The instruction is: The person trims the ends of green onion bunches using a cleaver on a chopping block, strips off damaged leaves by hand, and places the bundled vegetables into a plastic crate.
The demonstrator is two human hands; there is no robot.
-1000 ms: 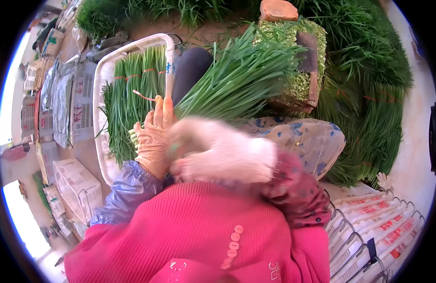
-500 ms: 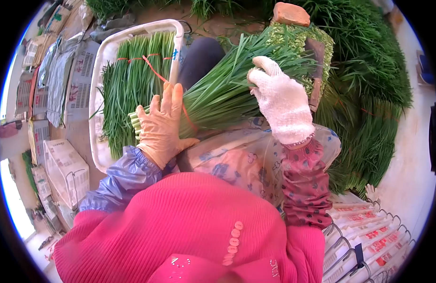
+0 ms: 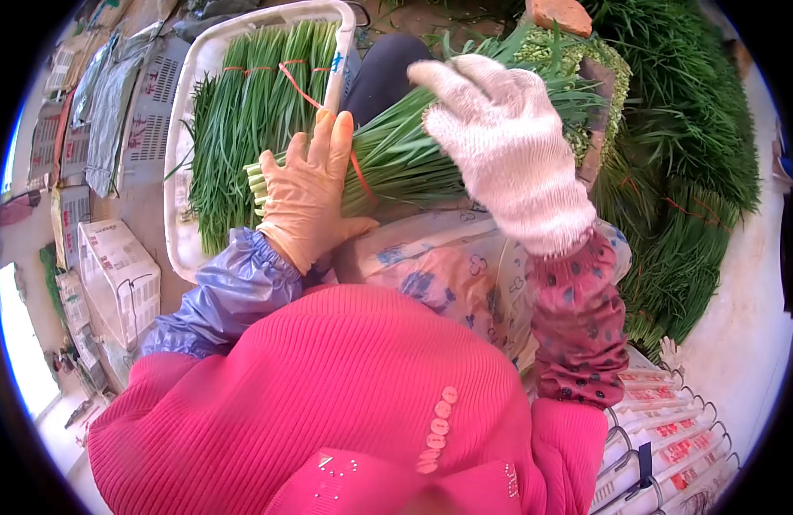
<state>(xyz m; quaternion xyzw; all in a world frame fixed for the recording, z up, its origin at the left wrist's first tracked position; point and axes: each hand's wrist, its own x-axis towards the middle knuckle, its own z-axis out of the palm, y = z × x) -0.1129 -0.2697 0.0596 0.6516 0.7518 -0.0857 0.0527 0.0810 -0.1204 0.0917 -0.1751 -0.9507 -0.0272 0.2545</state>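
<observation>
A loose bundle of garlic chives [image 3: 405,150] lies slantwise over my lap, pale cut ends to the left and leaves to the upper right. My left hand [image 3: 310,193], in an orange rubber glove, lies across the stem end and holds it, fingers over the top and thumb out to the right. A thin red tie [image 3: 359,174] crosses the stems beside its fingers; a strand stretches over the tray rim. My right hand [image 3: 504,142], in a white knit glove, is over the leaf part with fingers apart, nothing visible in them. Its palm side is hidden.
A white tray [image 3: 175,142] of tied chive bundles stands on the left. At upper right, a brick [image 3: 559,15] and a dark flat blade-like piece [image 3: 595,112] rest by green trimmings. Heaped chives [image 3: 680,94] fill the right side. White crates [image 3: 121,275] stand at far left.
My right hand has moved left and up over the leaves, its fingers reaching farther left. My left hand stays on the stem end. The whole view has shifted slightly.
</observation>
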